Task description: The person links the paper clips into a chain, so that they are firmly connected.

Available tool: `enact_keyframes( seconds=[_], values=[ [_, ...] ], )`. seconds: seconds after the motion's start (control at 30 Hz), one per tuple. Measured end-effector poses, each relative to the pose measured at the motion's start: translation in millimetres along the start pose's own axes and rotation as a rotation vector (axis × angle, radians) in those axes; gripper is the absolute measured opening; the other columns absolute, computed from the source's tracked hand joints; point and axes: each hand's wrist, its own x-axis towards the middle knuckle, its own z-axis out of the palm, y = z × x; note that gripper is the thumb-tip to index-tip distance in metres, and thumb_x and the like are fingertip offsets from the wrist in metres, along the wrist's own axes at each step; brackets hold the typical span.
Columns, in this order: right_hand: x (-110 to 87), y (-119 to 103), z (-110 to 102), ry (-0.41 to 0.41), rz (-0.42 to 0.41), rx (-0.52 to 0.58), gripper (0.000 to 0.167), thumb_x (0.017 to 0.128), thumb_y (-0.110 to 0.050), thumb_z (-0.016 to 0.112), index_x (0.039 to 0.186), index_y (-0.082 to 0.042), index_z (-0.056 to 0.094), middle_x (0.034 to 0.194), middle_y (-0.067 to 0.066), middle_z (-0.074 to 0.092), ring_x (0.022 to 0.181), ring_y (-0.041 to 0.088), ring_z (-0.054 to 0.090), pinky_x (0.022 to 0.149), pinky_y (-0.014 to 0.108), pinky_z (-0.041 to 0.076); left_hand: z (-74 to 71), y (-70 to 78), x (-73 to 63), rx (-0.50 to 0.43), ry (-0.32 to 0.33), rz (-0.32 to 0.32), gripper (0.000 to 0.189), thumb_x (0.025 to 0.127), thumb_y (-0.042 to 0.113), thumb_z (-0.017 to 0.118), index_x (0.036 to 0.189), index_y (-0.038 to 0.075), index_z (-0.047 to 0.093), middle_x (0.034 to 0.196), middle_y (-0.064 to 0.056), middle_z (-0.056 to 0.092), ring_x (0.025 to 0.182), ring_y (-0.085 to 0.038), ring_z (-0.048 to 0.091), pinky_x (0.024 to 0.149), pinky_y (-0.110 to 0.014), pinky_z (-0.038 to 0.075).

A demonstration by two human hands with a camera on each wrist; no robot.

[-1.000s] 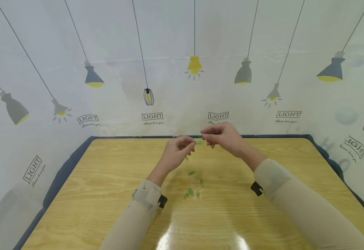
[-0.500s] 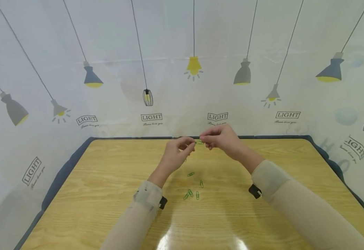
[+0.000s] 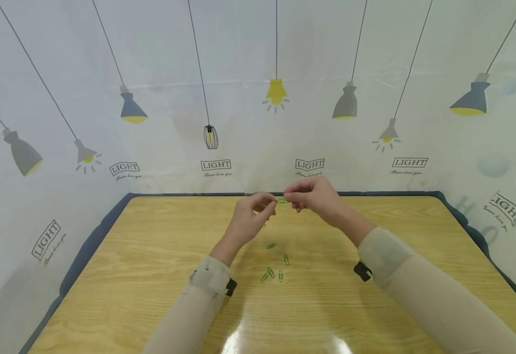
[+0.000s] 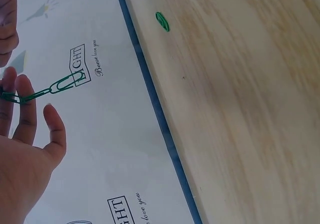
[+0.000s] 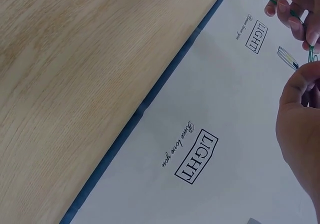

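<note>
Both hands are raised over the far edge of the table, fingertips close together. My left hand point(image 3: 248, 219) pinches a short chain of linked green paper clips point(image 4: 65, 83); its loose end trails past the fingers in the left wrist view. Facing it, my right hand point(image 3: 314, 196) pinches another green paper clip between thumb and forefinger, largely hidden by the fingers. In the gap between the hands, green clips point(image 3: 282, 200) overlap in the head view. The right wrist view shows a clip point(image 5: 311, 54) right at both sets of fingertips; I cannot tell whether the two are hooked together.
Several loose green paper clips lie mid-table, among them a tilted clip point(image 3: 271, 246), one farther right point(image 3: 286, 259) and an upright-looking one point(image 3: 280, 276). The wooden table point(image 3: 151, 275) meets a white printed curtain point(image 3: 240, 108) along a dark blue edge.
My right hand has come slightly down and left, bringing its paper clip from above the left hand's clip to overlapping it. The left hand has barely moved. The loose clips lie as before.
</note>
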Motion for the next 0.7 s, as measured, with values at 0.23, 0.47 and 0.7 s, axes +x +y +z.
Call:
enact_keyframes(
  seconds=[0.23,0.47,0.7],
  values=[
    [-3.3,2.7,-1.0,-0.038,-0.018,-0.002,0.025,0.106,-0.013,0.066,0.123,0.004,0.073,0.088,-0.002,0.071,0.079,0.012,0.066,0.080,0.032,0.062,1.3,1.0,0.5,-0.024,-0.026,-0.038,0.018,0.109,0.019,0.061,0.119,0.005,0.068,0.093,-0.009,0.078,0.079,-0.023,0.071,0.064,-0.026,0.056],
    [-4.7,3.2,0.8,-0.031,0.004,0.021,0.026,0.106,-0.014,0.067,0.123,0.005,0.072,0.087,-0.003,0.071,0.081,0.017,0.067,0.084,0.037,0.064,1.3,2.4,0.7,-0.049,-0.058,-0.045,0.015,0.110,0.021,0.061,0.117,0.009,0.067,0.092,-0.010,0.078,0.083,-0.036,0.073,0.067,-0.027,0.057],
    [-4.2,5.0,-1.3,-0.008,-0.008,0.055,0.029,0.106,-0.017,0.067,0.123,0.006,0.071,0.086,-0.002,0.070,0.078,0.013,0.064,0.081,0.031,0.061,2.4,0.2,1.7,-0.030,-0.070,-0.012,0.017,0.110,0.024,0.060,0.114,0.009,0.069,0.088,-0.007,0.077,0.077,-0.019,0.071,0.069,-0.030,0.059]
  ],
)
